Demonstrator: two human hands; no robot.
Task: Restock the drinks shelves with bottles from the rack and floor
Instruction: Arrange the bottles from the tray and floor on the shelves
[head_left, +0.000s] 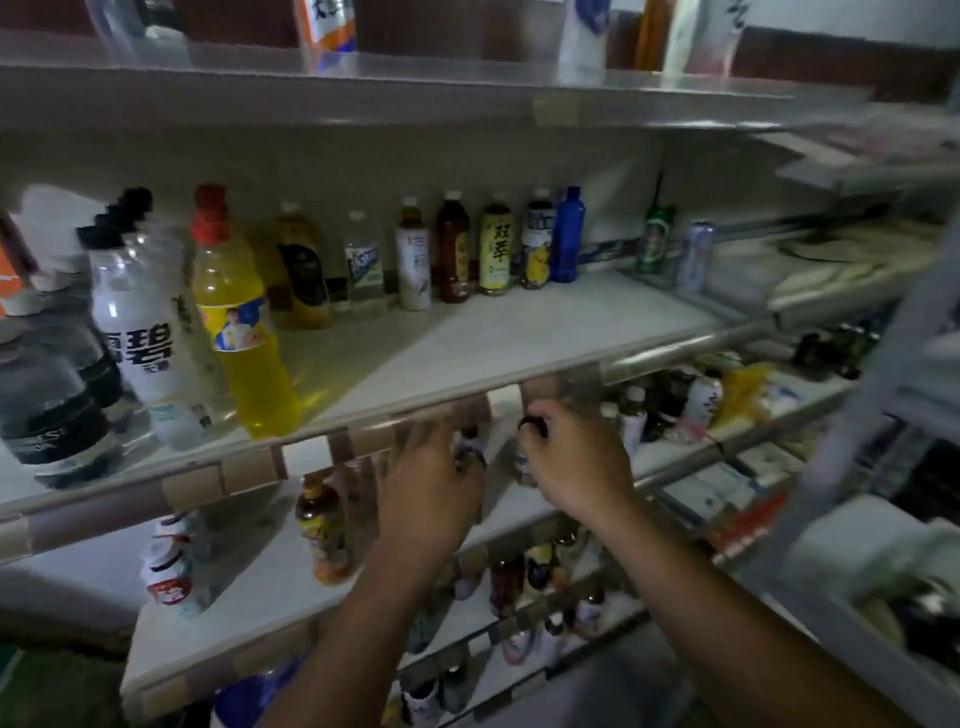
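Note:
Both my hands reach under the front lip of the middle shelf (519, 338). My left hand (428, 488) grips a small dark-capped bottle (470, 449) by its top. My right hand (571, 460) grips another small bottle (524, 460) with a dark cap, its body mostly hidden behind the fingers. Both bottles hover over the lower shelf (244, 587), which carries a brown tea bottle (322, 530) and several white red-labelled bottles (171, 566). The frame is blurred by motion.
The middle shelf carries a yellow bottle (244, 322), a white-labelled bottle (143, 332), dark bottles at the left, a back row of tea bottles (493, 249), a blue bottle (567, 236) and two cans (657, 239). More bottles stand on lower shelves. A rack stands at right.

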